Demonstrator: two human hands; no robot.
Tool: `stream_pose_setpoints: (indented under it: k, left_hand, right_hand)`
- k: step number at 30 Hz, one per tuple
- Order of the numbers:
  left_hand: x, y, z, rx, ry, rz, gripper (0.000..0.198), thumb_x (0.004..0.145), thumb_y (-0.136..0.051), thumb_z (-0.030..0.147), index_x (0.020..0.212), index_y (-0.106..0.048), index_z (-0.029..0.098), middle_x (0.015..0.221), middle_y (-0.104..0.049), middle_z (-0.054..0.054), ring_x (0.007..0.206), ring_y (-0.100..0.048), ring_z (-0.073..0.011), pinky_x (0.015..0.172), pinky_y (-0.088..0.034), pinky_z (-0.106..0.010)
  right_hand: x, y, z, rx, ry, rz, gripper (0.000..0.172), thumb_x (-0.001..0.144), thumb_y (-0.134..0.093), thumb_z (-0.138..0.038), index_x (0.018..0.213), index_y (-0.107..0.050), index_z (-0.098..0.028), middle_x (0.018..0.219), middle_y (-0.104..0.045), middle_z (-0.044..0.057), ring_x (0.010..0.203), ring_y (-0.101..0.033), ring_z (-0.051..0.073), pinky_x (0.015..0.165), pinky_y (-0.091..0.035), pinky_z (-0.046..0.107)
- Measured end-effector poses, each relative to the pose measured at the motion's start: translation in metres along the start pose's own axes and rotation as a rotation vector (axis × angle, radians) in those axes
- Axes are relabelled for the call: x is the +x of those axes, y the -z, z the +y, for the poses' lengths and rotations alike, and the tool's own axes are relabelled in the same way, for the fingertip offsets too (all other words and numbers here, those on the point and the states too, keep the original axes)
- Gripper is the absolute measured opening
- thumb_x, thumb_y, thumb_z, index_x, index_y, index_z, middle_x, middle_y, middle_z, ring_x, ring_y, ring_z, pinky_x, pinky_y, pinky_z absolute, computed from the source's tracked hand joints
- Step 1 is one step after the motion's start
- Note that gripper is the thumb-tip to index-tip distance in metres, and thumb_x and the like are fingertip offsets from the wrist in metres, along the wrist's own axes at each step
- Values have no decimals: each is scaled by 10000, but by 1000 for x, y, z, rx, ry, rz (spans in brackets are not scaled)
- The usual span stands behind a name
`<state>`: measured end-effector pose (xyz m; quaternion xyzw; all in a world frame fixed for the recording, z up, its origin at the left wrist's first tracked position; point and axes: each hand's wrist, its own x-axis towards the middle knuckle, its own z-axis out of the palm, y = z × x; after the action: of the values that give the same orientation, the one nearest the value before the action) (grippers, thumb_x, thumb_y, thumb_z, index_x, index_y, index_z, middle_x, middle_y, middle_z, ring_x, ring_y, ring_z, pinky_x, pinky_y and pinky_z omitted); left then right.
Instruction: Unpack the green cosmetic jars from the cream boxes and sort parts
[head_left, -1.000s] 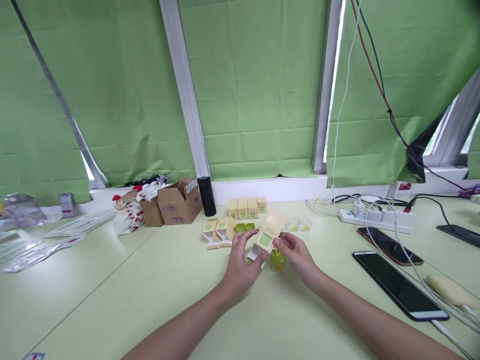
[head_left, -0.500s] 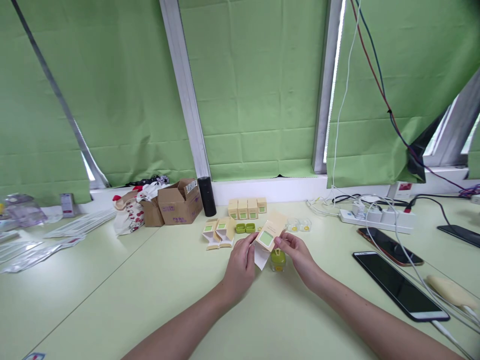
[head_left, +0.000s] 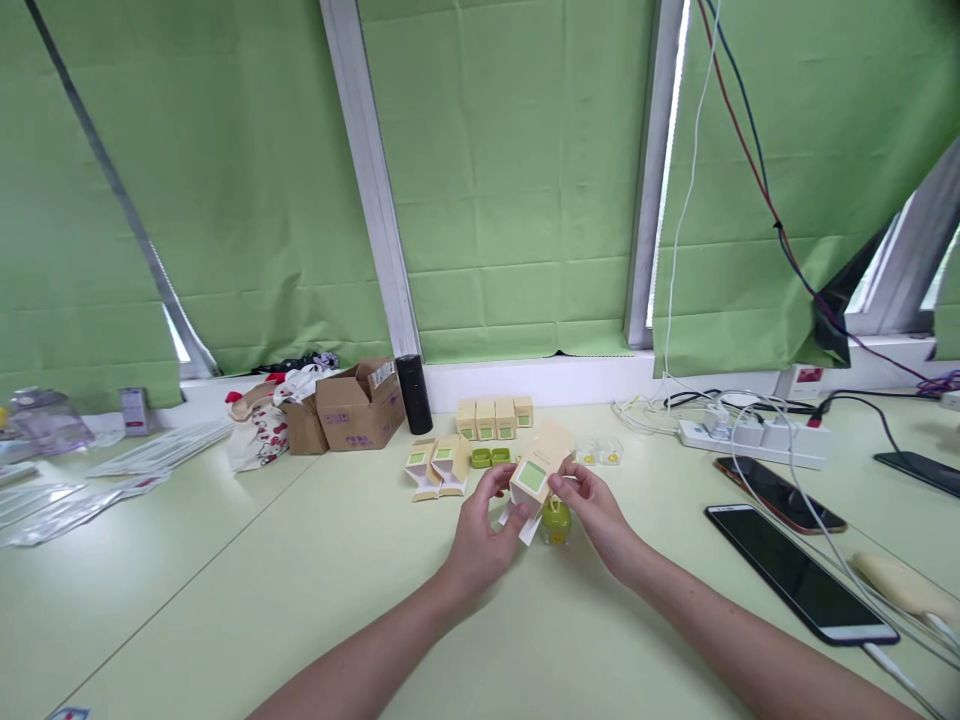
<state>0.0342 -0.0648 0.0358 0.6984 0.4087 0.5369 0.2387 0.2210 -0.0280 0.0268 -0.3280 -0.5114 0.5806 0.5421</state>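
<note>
Between my two hands is a small cream cardboard box (head_left: pixel 541 462) with a green square on it, tilted, its white-lined flaps open at the near end. My left hand (head_left: pixel 484 535) grips its left side, thumb at the flaps. My right hand (head_left: pixel 596 508) pinches the right edge. Just below the box a small clear jar with a green lid (head_left: pixel 556 520) stands on the table, partly hidden. Beyond my hands lie flattened boxes (head_left: pixel 437 466), green lids (head_left: pixel 491 457) and clear jars (head_left: pixel 598 452). A row of made-up cream boxes (head_left: pixel 486 419) stands behind them.
A brown carton (head_left: pixel 361 408), a black cylinder (head_left: pixel 414 393) and a patterned bag (head_left: pixel 259 430) stand at the back left. To the right are a white power strip (head_left: pixel 754 440), loose cables and phones, one a black-screened phone (head_left: pixel 799 570). Plastic sleeves (head_left: pixel 161 447) lie far left.
The box has been squeezed from nearly flat into a more squared shape, and its flaps now stick out. My left thumb has moved to the open end. The right hand has barely moved.
</note>
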Motion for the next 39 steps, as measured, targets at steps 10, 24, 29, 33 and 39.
stream_pose_setpoints:
  k: [10,24,29,33,39]
  left_hand:
    - [3,-6,-1,-334,242,88,488,878,-690,578,1165,-528,217,962,-763,-79,826,-723,-220,713,-534,-308]
    - [11,1,-8,-699,401,8,563,748,-860,409,1203,-617,185,964,-801,-84,820,-749,-227,778,-545,-320]
    - [11,2,-6,-649,367,-4,462,760,-849,425,1108,-683,172,1051,-794,-103,866,-745,-232,821,-540,-326]
    - [11,4,-5,-574,323,-32,422,795,-811,479,1056,-687,172,1007,-780,-95,860,-725,-232,807,-535,-329]
    - [14,8,-6,-377,226,31,382,767,-821,508,824,-640,176,836,-706,-54,793,-654,-202,737,-514,-301]
  right_hand:
    - [3,-1,8,-11,103,-30,722,669,-867,-626,1234,-633,-243,1203,-751,133,1155,-690,325,917,-593,457]
    - [-3,1,-9,-41,2,-17,561,607,-865,-694,782,-712,-183,855,-787,97,794,-715,265,744,-549,366]
    - [-2,2,-8,-56,14,-13,554,600,-867,-694,722,-663,-193,799,-762,83,746,-684,254,692,-516,350]
    - [-1,3,-5,-105,40,2,553,612,-849,-705,692,-637,-201,773,-738,76,748,-659,252,688,-500,349]
    - [-2,2,-5,-188,118,12,524,676,-790,-716,759,-673,-212,808,-723,67,788,-624,244,721,-486,347]
